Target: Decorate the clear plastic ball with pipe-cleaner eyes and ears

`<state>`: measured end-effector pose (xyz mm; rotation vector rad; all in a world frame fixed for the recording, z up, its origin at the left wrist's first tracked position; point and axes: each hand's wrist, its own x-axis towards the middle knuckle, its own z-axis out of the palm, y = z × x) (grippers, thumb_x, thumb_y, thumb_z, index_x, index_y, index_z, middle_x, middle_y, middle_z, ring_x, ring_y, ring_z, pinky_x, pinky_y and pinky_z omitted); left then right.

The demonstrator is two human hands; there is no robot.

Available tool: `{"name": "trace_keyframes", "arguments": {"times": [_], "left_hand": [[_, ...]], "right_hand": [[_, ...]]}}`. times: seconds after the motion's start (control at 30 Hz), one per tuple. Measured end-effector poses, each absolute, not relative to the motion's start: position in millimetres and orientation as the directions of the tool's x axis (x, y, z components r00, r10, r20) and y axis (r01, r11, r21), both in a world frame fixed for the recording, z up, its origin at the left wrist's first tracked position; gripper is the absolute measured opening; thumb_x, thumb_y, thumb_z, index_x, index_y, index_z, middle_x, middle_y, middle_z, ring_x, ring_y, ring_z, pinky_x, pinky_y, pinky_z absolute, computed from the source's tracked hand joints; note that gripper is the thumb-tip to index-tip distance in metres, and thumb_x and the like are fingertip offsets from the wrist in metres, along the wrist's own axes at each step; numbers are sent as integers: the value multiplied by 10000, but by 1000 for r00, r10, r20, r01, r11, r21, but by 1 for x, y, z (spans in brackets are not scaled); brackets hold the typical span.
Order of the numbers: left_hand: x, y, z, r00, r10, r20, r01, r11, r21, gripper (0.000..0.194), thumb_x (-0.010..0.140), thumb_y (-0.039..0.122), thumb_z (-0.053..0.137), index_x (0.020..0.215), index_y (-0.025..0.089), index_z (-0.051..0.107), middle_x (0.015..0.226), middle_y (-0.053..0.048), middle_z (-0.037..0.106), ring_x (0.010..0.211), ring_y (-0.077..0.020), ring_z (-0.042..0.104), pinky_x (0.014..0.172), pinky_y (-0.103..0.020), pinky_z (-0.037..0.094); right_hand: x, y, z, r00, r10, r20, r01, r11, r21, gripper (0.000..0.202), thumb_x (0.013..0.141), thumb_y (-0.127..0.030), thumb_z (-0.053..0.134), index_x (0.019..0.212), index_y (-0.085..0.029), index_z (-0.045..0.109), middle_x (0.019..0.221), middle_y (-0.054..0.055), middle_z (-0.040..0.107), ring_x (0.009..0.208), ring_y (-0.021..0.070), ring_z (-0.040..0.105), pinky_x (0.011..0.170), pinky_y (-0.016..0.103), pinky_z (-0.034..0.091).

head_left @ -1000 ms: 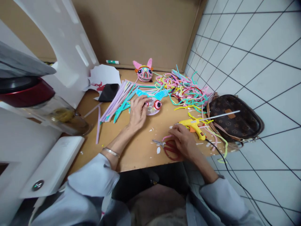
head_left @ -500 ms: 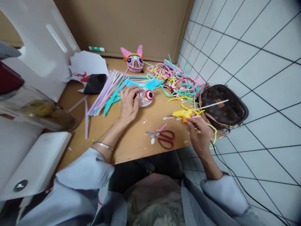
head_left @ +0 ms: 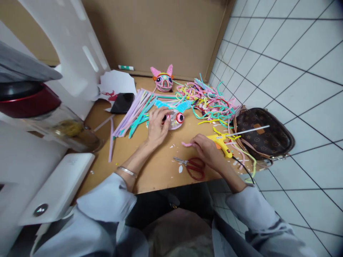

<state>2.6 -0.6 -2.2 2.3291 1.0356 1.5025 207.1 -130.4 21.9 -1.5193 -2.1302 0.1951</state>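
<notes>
My left hand (head_left: 158,124) grips the left side of an animal head craft (head_left: 175,123) with blue ears and red-rimmed eyes; its fingers partly cover one eye. Between the fingertips of my right hand (head_left: 205,147) is a short pink pipe cleaner piece (head_left: 187,144). Just right of that hand, a yellow glue gun (head_left: 227,150) lies on the table with a glue stick poking out of its back. Red-handled scissors (head_left: 195,168) rest below my right hand. A finished-looking pink-eared animal head (head_left: 164,82) sits at the back.
Lilac and teal pipe cleaners (head_left: 134,114) lie by a black phone (head_left: 122,103). A tangled pipe cleaner pile (head_left: 209,98) and a brown handbag (head_left: 264,134) are at the right. A white power bank (head_left: 60,187) and a clear bottle (head_left: 64,125) stand left.
My right hand has let go of the glue gun, moved left and picked up the pink pipe cleaner piece from the table. My left hand stays on the craft head. The view has shifted.
</notes>
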Motion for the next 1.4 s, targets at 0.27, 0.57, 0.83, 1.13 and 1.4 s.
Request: {"name": "trace_keyframes", "arguments": {"times": [0.27,0.57,0.83,1.13,1.4], "left_hand": [[0,-4,-2,182,692,698,429,-695,577,307,983,276,454,1248,197,588,1240,-122,682,1161,-264,602,1032,-436,476],[2,-4,1,243,587,773,427,-780,458,180,991,265,486,1106,192,604,1177,-122,714,1147,-246,650,1010,-416,505],[0,-1,-2,217,553,804,459,-785,416,138,999,279,523,1026,192,627,1175,-129,731,1147,-242,682,981,-397,538],[0,0,-4,185,582,792,510,-746,429,144,989,296,527,933,202,620,1165,-129,729,1125,-244,687,981,-404,538],[2,0,-5,155,582,798,508,-740,441,136,975,280,532,888,202,603,1145,-122,734,1106,-230,690,960,-386,542]], "right_hand": [[168,-60,56,-5,932,364,512,315,-799,170,779,-153,512,910,-197,612,728,-15,636,660,145,585,631,263,422],[168,-35,41,85,979,188,134,175,-975,102,700,-270,592,765,-191,597,561,-61,578,452,68,457,452,192,352],[164,-40,38,79,975,207,37,205,-978,245,691,-417,702,739,-187,632,600,-31,608,486,76,524,462,197,449],[165,-44,38,46,966,254,121,247,-961,242,744,-426,700,779,-186,721,682,-1,671,556,105,576,523,231,490],[169,-50,40,-73,882,465,609,409,-680,109,832,-229,660,813,-208,765,824,44,763,730,170,661,710,287,494]]}}
